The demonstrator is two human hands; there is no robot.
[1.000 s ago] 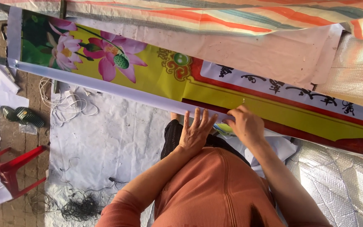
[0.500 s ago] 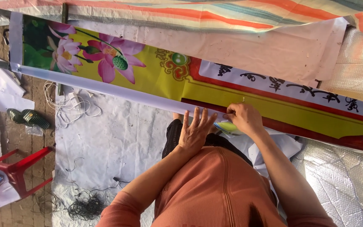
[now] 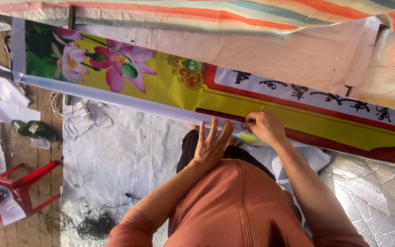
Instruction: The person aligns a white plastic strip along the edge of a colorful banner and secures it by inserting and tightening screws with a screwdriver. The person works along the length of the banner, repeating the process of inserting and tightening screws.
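Observation:
A long printed banner point(image 3: 174, 84) lies across the view, with pink lotus flowers on yellow, a red border and a white lower edge strip point(image 3: 115, 98). My left hand point(image 3: 213, 144) lies flat on that white edge, fingers spread and holding nothing. Just to its right, my right hand point(image 3: 264, 127) pinches the banner at the same edge. A small thin metal piece point(image 3: 261, 109) shows at its fingertips; I cannot tell what it is. My orange-sleeved arms and torso fill the bottom middle.
A white crumpled sheet point(image 3: 124, 155) covers the ground under the banner. A red plastic stool point(image 3: 17, 192) stands at the lower left, with green sandals point(image 3: 35, 130) and white cords point(image 3: 85, 116) nearby. A black wire tangle point(image 3: 94, 224) lies below. Silver padded foil point(image 3: 376, 196) is at the right.
The view has shifted a little, so the banner sits further right. My right hand has edged up onto the banner's edge. My left hand stays flat beside it.

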